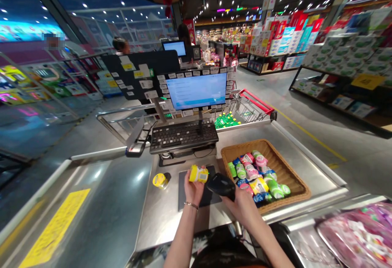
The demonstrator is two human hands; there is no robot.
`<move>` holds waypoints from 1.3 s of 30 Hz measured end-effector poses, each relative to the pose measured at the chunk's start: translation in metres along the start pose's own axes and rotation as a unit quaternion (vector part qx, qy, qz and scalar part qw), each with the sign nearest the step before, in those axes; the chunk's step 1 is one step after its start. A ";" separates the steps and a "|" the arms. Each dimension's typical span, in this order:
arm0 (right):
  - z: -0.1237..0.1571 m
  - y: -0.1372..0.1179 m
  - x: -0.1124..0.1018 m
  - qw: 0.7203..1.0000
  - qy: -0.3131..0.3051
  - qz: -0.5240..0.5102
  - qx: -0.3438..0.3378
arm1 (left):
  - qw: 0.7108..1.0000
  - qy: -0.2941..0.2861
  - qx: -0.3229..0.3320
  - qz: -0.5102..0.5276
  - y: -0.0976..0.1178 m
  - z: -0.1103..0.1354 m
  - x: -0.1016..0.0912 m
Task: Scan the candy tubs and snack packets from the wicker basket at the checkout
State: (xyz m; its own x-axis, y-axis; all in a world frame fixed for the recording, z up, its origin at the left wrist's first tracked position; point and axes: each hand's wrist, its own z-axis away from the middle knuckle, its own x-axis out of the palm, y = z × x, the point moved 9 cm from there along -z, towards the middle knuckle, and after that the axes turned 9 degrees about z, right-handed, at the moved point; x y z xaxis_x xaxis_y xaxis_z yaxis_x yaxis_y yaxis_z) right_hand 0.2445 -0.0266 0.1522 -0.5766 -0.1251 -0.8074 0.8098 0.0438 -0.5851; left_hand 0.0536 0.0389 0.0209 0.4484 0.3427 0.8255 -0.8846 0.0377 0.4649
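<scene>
Bare forearms (183, 239) stretch over a supermarket checkout, a thin bracelet (191, 205) on my left wrist. My left hand (192, 190) is closed around a yellow-and-white bottle (198, 174), holding it on its side above a black scanning pad (181, 190). My right hand (241, 209) clenches a black handheld barcode scanner (221, 186), its nose angled toward the bottle from just beside it. Holding the two this close and steady gives the reader a clear line to the printed label, though whether a barcode faces it, I cannot tell from this view.

To the right, a wicker tray (294, 178) holds a heap of small pink, green, blue and yellow packaged bottles (254, 174) on the steel worktop (171, 223). A small yellow-topped tub (159, 180) stands to the left of my hands. Ahead are a black keyboard (183, 136) and a till monitor (196, 91) edged with paper notes. Beyond them, a shopping cart (245, 107) with a red handle carries green bottles (226, 120), and another person (121, 45) stands past the monitors.
</scene>
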 end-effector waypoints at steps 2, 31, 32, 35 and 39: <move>0.000 -0.001 0.001 1.000 -0.004 -0.008 -0.003 | 1.000 -0.004 -0.004 0.007 0.000 0.001 0.001; -0.035 0.002 0.038 0.999 -0.032 -0.005 0.011 | 0.922 0.181 0.225 -0.258 0.094 0.008 -0.100; -0.038 0.002 0.044 0.999 -0.038 -0.002 0.008 | 0.894 0.213 0.251 -0.304 0.107 0.013 -0.114; -0.045 0.002 0.061 0.999 -0.051 0.017 0.006 | 0.797 0.298 0.295 -0.435 0.141 0.027 -0.151; -0.050 -0.002 0.075 0.998 -0.059 0.023 -0.004 | 0.643 0.387 0.249 -0.612 0.166 0.035 -0.185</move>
State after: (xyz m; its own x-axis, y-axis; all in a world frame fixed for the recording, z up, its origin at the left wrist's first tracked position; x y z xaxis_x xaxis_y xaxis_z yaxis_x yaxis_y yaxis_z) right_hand 0.1945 0.0137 0.0887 -0.5223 -0.2393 -0.8185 0.8334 0.0601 -0.5493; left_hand -0.1716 -0.0506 -0.0433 0.4013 0.7138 -0.5740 0.3084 0.4848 0.8185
